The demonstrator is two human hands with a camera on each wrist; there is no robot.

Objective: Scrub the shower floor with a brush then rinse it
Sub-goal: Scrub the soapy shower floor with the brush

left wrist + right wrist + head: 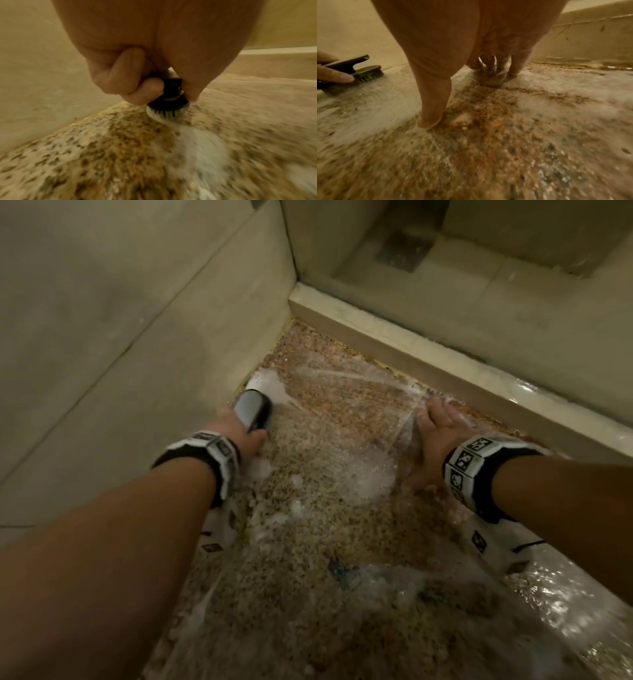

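Foam streaks the pebbled shower floor nearest the person. R hand, fingers flat, braces on it. L hand grips the brush, bristles down by the wall. Short firm strokes; work foam into that corner, w/ R hand steadying.

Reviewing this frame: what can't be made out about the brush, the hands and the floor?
- Brush bristles: head view, hidden under its dark back.
- Left hand grip: left wrist view, the palm covers most of the handle.
- Right hand fingertips: right wrist view, hidden behind the palm and foam.
- Shower floor: both wrist views blur it, so remaining dirt is unclear.
- Drain: not identifiable in any view.
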